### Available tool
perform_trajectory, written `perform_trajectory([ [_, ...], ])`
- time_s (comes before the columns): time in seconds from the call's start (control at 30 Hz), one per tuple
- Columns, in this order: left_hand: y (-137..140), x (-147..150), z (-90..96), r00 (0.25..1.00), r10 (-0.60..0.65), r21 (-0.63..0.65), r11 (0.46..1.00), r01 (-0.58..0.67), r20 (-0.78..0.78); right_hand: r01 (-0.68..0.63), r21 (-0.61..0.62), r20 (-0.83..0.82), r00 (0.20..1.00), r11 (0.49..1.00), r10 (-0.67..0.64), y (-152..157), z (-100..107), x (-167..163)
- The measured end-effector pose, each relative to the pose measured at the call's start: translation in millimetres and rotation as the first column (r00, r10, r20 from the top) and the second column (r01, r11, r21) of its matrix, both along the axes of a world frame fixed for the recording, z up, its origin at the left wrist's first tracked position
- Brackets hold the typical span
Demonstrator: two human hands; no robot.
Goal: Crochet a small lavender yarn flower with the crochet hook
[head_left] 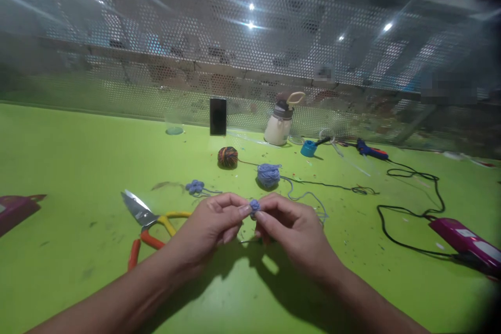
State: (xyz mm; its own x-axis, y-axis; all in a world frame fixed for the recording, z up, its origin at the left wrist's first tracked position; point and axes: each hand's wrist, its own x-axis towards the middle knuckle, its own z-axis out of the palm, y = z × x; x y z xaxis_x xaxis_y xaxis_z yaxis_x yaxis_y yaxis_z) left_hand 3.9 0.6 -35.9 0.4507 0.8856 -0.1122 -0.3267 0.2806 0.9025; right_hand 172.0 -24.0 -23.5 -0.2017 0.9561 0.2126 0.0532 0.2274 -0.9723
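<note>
A small periwinkle crochet piece (254, 206) is pinched between the fingertips of my left hand (219, 219) and my right hand (293, 227), just above the table. Both hands are closed on it. A thin dark stick (251, 241) shows below the fingers of my right hand; whether it is a crochet hook I cannot tell. Beyond the hands lies a ball of periwinkle yarn (268, 175), a loose strand curving off to its right. Left of it rests a finished-looking crochet flower (194, 187) with yarn tails. A ball of multicoloured dark yarn (227, 157) sits farther back.
Open scissors (151, 222) with orange and yellow handles lie beside my left forearm. At the back stand a phone (218, 117), a bottle (278, 122) and a blue tape roll (309, 148). A glue gun (371, 151) and a magenta power strip (465, 240) with black cords are right.
</note>
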Motion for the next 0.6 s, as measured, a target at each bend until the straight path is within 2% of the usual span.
perform_trajectory([
  [0.17, 1, -5, 3.2, 0.995, -0.075, 0.063, 0.995, 0.079, -0.068, -0.042, -0.153, -0.032, 0.999, 0.987, 0.038, 1, 3, 3],
  [0.33, 1, -8, 6.3, 0.987, -0.153, 0.038, 0.987, 0.155, -0.054, -0.109, -0.261, -0.133, 0.988, 0.959, 0.076, 4, -2, 8],
  [0.43, 3, -9, 5.4, 0.979, -0.173, 0.052, 0.982, 0.179, -0.105, -0.118, -0.274, -0.124, 0.989, 0.955, 0.086, 7, -5, 10],
  [0.6, 2, -9, 7.0, 0.950, -0.125, 0.112, 0.980, 0.163, -0.285, -0.110, -0.222, -0.011, 0.994, 0.969, 0.110, 8, -3, 12],
])
